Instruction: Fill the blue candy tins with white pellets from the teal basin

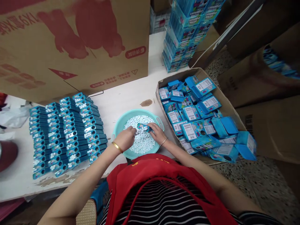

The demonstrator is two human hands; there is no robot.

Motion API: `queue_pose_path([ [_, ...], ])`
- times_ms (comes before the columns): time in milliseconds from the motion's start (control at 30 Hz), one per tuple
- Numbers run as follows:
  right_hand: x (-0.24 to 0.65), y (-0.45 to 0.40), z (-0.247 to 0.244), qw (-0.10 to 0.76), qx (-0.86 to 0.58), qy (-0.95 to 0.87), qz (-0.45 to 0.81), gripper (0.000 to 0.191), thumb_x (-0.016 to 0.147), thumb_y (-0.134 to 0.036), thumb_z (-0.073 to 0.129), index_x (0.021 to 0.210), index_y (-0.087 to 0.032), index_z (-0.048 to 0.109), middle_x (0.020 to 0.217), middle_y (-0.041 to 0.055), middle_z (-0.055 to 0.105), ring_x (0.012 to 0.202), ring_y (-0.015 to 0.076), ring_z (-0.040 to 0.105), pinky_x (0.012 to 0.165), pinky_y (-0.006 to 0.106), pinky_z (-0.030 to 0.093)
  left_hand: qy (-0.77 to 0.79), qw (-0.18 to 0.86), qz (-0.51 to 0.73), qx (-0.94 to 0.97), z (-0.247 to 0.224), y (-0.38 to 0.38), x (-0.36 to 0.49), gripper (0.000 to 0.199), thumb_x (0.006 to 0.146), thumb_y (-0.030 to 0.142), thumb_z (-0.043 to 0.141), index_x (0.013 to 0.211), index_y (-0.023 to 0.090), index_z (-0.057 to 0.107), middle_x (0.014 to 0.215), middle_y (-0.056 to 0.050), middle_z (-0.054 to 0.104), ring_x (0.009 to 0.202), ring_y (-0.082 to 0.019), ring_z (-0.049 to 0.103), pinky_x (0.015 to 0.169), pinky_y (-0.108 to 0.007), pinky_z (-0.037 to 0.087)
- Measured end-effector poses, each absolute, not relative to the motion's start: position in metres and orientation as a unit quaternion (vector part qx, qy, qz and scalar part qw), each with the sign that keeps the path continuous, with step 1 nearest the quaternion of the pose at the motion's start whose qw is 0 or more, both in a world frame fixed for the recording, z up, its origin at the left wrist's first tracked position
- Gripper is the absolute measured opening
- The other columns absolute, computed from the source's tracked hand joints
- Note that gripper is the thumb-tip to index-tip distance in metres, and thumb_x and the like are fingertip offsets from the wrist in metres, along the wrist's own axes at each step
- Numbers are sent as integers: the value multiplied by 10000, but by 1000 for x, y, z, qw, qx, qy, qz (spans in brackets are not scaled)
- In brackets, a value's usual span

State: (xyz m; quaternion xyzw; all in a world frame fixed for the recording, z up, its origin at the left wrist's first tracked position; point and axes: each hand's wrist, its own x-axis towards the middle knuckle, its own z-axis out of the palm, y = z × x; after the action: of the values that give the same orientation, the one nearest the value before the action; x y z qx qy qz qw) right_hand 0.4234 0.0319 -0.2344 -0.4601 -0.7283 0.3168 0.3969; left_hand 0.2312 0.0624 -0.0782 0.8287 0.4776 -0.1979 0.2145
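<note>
Head view: right hand [157,133] holds blue box [142,126] over pellets [143,144], left hand [126,137] beside.

We count: turquoise basin [117,127], 1; open carton [162,107], 1, its blue packs [190,113] overlapping too much to tally; rows of upright packs [76,132], 4; held pack [142,126], 1; left hand [125,139] plus right hand [158,133], 2; bracelets [117,147], 2. White pellets [142,145]: too many for us to count.

The stack of blue packs [185,34] runs off the top edge; the packs' small print [190,113] is unreadable.
</note>
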Motion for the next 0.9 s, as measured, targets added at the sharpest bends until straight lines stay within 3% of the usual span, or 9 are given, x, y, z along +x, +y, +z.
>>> queue_pose_path([
  [167, 419, 29, -237, 403, -451, -740, 295, 427, 867, -103, 437, 1279, -213, 451, 1205, 126, 536, 1182, 251, 490, 1023, 487, 438, 471, 94, -264, 836, -55, 46, 263, 365, 892, 45, 251, 1103, 118, 539, 1100, -151, 535, 826, -222, 638, 619, -314, 476],
  [300, 422, 30, -240, 411, -458, -726, 306, 413, 867, -106, 436, 1265, -216, 455, 1198, 125, 538, 1175, 249, 496, 1015, 485, 441, 500, 103, -246, 824, -54, 51, 245, 323, 908, 81, 287, 1089, 147, 545, 1024, -113, 563, 821, -219, 633, 631, -312, 472],
  [467, 429, 37, -234, 433, -494, -687, 311, 384, 869, -155, 475, 1246, -231, 463, 1169, 111, 563, 1125, 252, 530, 976, 473, 457, 595, 137, -152, 777, -130, 77, 206, 319, 907, 127, 338, 1189, 156, 484, 1086, -115, 540, 958, -234, 570, 760, -345, 475],
  [633, 431, 45, -225, 439, -521, -653, 331, 330, 870, -231, 539, 1197, -229, 494, 1114, 99, 583, 1061, 247, 554, 931, 435, 469, 508, 227, -142, 819, -223, 70, 215, 361, 891, 69, 296, 1184, 140, 495, 1179, -143, 494, 1122, -248, 448, 935, -384, 419],
  [900, 436, 50, -232, 448, -534, -603, 388, 345, 858, -292, 577, 1187, -231, 492, 1118, 76, 577, 1064, 230, 552, 945, 402, 453, 376, 383, -129, 833, -245, 25, 213, 364, 777, 5, 427, 1074, 179, 545, 1098, -68, 563, 1018, -180, 509, 924, -300, 424],
])
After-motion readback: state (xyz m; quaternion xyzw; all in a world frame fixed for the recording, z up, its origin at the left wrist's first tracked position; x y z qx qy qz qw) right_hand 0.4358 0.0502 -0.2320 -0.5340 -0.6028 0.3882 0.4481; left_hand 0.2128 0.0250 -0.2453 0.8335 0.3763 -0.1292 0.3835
